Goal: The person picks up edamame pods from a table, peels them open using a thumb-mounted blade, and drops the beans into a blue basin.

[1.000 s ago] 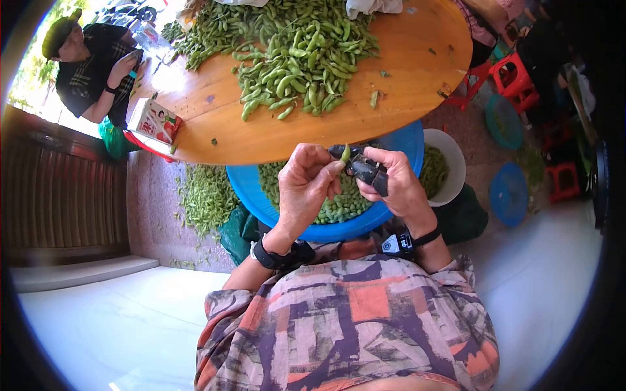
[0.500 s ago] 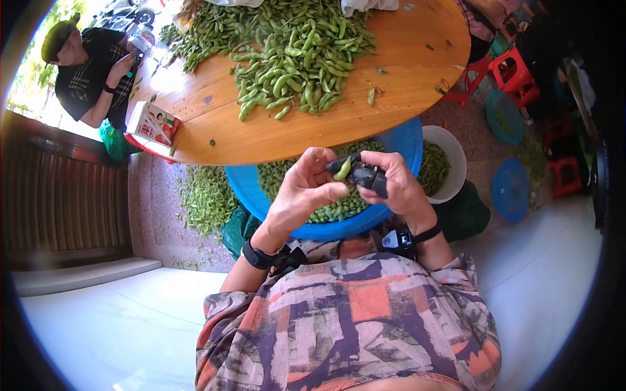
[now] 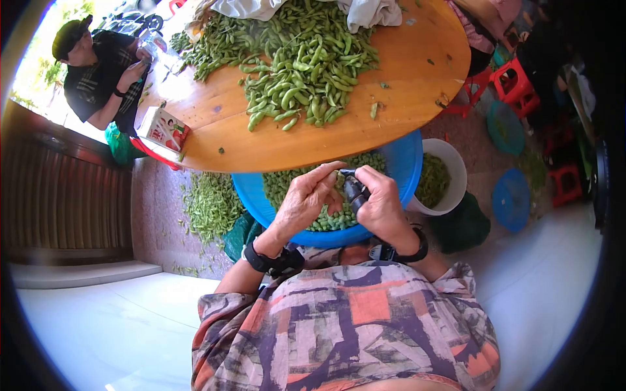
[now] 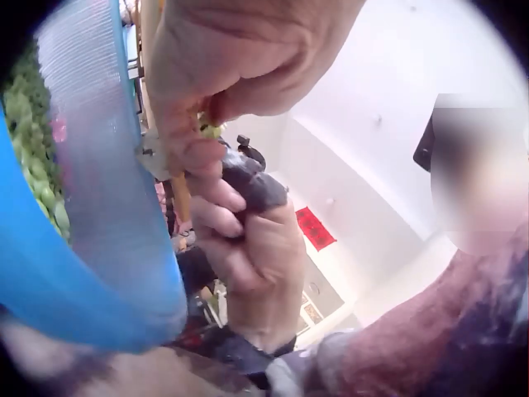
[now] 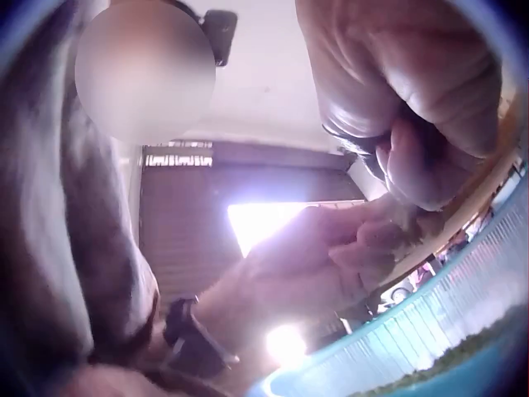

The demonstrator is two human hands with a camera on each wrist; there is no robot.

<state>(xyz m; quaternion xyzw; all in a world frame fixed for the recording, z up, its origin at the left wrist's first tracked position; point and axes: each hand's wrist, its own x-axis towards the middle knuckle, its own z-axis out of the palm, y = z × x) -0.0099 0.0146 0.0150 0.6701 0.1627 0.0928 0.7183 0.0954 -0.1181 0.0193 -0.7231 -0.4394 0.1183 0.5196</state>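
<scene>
My left hand (image 3: 304,201) pinches a green soybean pod (image 4: 211,131), mostly hidden between thumb and fingers. My right hand (image 3: 383,203) grips a black hand tool (image 3: 355,193) with a shiny tip, which meets the left fingertips. In the left wrist view the black tool (image 4: 256,184) shows above the curled right fingers; its exact kind I cannot tell. Both hands are over a blue basin (image 3: 405,189) holding shelled green beans (image 3: 332,221). In the right wrist view, the left hand (image 5: 306,260) appears beyond the right hand (image 5: 405,74).
A wooden table (image 3: 404,72) with a large heap of soybean pods (image 3: 300,78) stands ahead, a carton (image 3: 164,129) at its left. Empty-looking pods (image 3: 212,205) lie on the floor. At right are a white bucket (image 3: 453,173) and red stools (image 3: 515,81). A person (image 3: 98,78) is at far left.
The left thumb and fingers have come together round the pod at the tool's tip, after the thumb stood apart. The right hand has turned and the tool now points more upright.
</scene>
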